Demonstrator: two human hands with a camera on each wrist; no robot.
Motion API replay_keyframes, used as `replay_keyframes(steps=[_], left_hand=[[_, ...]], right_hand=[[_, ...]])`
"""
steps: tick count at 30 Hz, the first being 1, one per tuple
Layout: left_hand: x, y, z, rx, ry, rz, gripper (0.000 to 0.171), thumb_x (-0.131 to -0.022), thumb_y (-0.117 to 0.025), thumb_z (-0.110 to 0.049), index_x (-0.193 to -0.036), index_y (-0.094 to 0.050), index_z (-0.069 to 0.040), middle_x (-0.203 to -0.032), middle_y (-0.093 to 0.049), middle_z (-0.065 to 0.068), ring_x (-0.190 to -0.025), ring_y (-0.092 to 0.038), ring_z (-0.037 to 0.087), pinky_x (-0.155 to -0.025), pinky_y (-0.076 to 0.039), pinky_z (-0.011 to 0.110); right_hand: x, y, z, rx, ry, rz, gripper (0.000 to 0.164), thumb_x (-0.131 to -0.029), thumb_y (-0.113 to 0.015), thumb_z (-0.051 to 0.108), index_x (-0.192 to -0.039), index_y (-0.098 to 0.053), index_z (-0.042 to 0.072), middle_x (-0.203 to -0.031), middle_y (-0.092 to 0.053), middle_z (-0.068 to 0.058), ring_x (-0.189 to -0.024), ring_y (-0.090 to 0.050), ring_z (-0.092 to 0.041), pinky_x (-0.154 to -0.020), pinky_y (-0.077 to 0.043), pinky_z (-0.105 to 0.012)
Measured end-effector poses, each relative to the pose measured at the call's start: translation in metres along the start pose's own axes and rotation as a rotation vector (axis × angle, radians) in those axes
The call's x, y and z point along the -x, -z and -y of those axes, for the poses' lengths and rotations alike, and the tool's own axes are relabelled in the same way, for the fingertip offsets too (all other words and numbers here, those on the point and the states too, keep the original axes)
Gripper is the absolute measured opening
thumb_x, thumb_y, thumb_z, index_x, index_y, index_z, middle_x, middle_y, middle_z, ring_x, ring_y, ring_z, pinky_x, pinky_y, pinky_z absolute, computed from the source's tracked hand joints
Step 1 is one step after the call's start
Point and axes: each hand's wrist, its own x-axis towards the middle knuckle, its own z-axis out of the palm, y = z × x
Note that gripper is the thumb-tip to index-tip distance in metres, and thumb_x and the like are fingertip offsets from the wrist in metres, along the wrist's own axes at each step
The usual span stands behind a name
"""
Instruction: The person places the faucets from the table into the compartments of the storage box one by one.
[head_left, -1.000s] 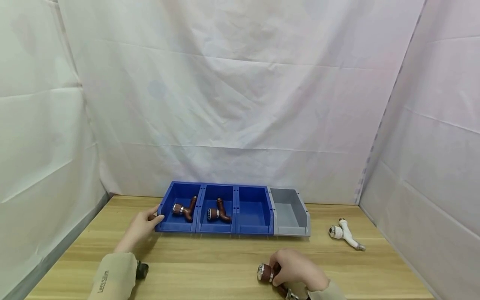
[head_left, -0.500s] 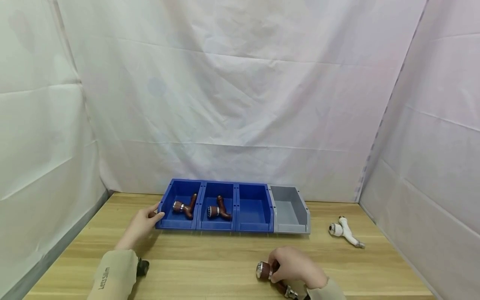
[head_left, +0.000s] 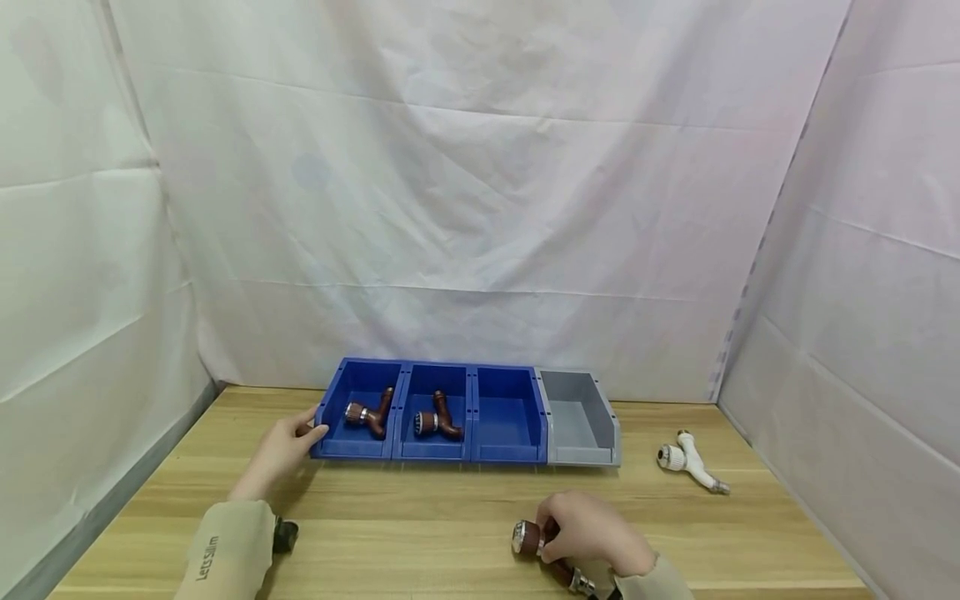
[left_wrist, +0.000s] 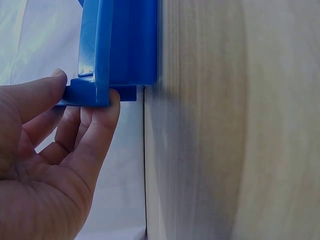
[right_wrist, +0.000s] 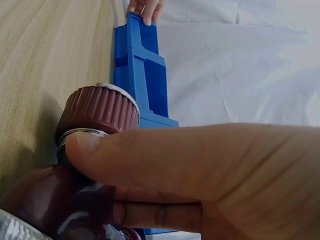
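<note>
At the row's left end, my left hand [head_left: 281,446] grips the side wall of the leftmost blue bin [head_left: 352,450]; the left wrist view shows thumb and fingers on either side of the blue edge [left_wrist: 102,60]. My right hand [head_left: 588,533] holds a brown faucet [head_left: 528,539] low over the front of the table. In the right wrist view the thumb lies on the metal collar below its ribbed knob [right_wrist: 100,110]. Another brown faucet [head_left: 377,419] lies in the leftmost bin, and one more brown faucet [head_left: 442,418] in the second bin.
A third blue bin [head_left: 510,452] and a grey bin [head_left: 585,456] continue the row to the right. On the table's right side lies a white faucet [head_left: 693,462]. White cloth [head_left: 450,208] hangs behind the wooden table [head_left: 420,525] and along both sides.
Both hands keep their grips. The faucet in my right hand shifts very slightly, and the whole head view moves up a little.
</note>
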Motion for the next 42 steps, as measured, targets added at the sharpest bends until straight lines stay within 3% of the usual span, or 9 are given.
replay_keyframes(steps=[12,23,42], left_hand=[[0.0000,0.0000,0.0001,-0.006,0.009,0.010,0.054,-0.099,-0.058,-0.020,-0.141,-0.040,0.010,-0.084,-0.062,0.009,-0.070,-0.051,0.019,-0.062,-0.041,0.034],[0.0009,-0.0011,0.0016,0.020,0.006,-0.001,0.053,-0.098,-0.058,-0.016,-0.142,-0.040,0.009,-0.079,-0.061,0.007,-0.066,-0.050,0.020,-0.060,-0.041,0.033],[0.0008,0.0008,-0.0010,0.015,0.012,0.010,0.055,-0.099,-0.058,-0.020,-0.142,-0.040,0.008,-0.083,-0.062,0.008,-0.069,-0.051,0.020,-0.062,-0.041,0.034]], right_hand=[[0.0009,-0.0003,0.0009,0.045,0.026,-0.074,0.020,-0.067,-0.081,0.020,-0.080,-0.067,0.017,-0.073,-0.052,0.016,-0.065,-0.046,-0.003,-0.060,-0.040,-0.026],[-0.0011,0.0001,-0.0004,-0.003,0.009,-0.062,0.016,-0.072,-0.078,0.020,-0.085,-0.069,0.017,-0.076,-0.056,0.016,-0.067,-0.049,-0.003,-0.060,-0.042,-0.027],[-0.0026,-0.0037,-0.0007,0.070,-0.002,-0.083,0.020,-0.071,-0.079,0.020,-0.087,-0.067,0.015,-0.079,-0.055,0.015,-0.068,-0.048,-0.003,-0.061,-0.041,-0.028]])
